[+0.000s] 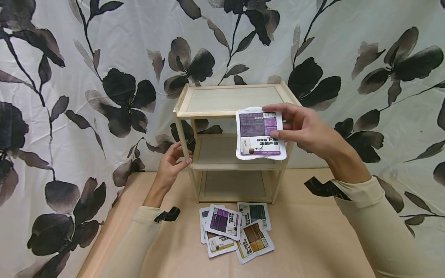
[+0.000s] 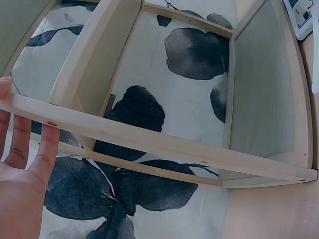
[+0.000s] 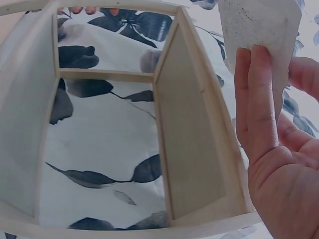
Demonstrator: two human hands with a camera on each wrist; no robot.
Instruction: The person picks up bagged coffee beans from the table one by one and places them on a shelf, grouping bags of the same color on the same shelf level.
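Observation:
My right hand pinches a white and purple sachet upright, thumb on the printed face. It is in front of a pale wooden three-tier shelf, overlapping its top edge. In the right wrist view, two fingers of the right hand lie along the sachet's whitish, speckled side. At the shelf's left side, my left hand grips the front post, thumb in front and fingers behind. The left wrist view has the fingers of the left hand around that wooden post.
Several sachets, purple, brown and dark grey with white, lie overlapping on the peach-coloured table before the shelf. The shelf's middle tier and bottom tier face me. Behind hangs a white cloth with dark flowers.

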